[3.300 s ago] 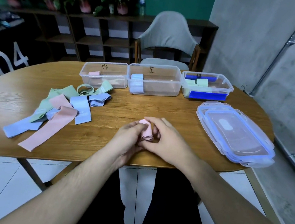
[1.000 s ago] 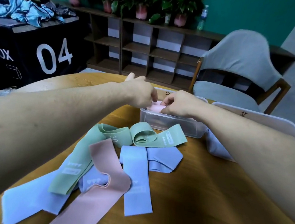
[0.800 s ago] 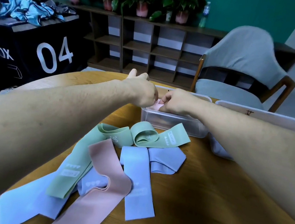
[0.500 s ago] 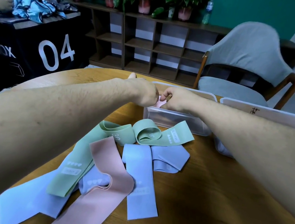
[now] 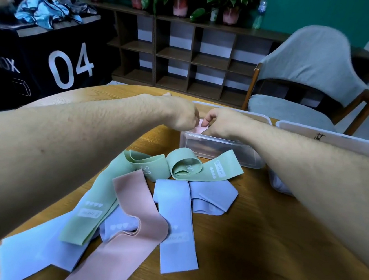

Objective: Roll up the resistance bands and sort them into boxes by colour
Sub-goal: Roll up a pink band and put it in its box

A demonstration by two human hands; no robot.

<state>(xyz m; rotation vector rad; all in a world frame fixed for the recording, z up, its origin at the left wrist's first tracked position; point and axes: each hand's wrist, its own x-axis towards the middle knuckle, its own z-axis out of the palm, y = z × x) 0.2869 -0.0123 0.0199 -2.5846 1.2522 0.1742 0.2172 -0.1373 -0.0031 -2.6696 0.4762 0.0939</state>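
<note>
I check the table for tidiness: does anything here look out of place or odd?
Nothing damaged. One green band lies half rolled beside the box, its tail loose, among the flat bands.

My hands (image 5: 181, 118) meet over the box (image 5: 221, 147) behind the loose bands (image 5: 139, 203) on the table (image 5: 269, 253); a second box (image 5: 339, 143) sits to its right.

Green bands (image 5: 126, 179), blue bands (image 5: 176, 226) and a pink band (image 5: 131, 232) on brown table (image 5: 269, 253).
</note>
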